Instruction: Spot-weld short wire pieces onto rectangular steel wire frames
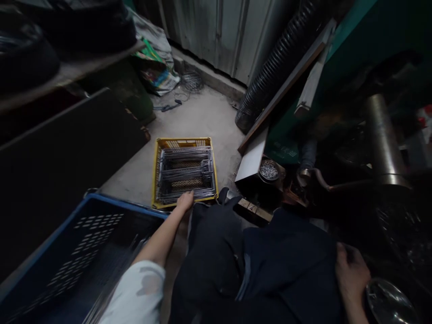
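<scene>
Nearest, the right hand point(353, 272) hangs with its fingers loosely bent beside the dark-clad right knee; whether it has hold of anything cannot be told. A shiny round metal bowl point(391, 301) sits just beside it. Over on the left, a blue plastic crate point(116, 200) with slotted walls contains thin metal rods. Beyond it, the left hand point(185, 201) is closed over the near rim of a yellow plastic crate point(155, 173), its fingertips hidden. This crate stands on the floor point(216, 110) in front of the person, with bent wire frames point(184, 173) stacked inside. To its right is a round container of small metal pieces point(269, 170). Farther back are a black corrugated hose point(276, 63), a tangled wire coil point(191, 82) and a corrugated metal wall point(216, 31).
</scene>
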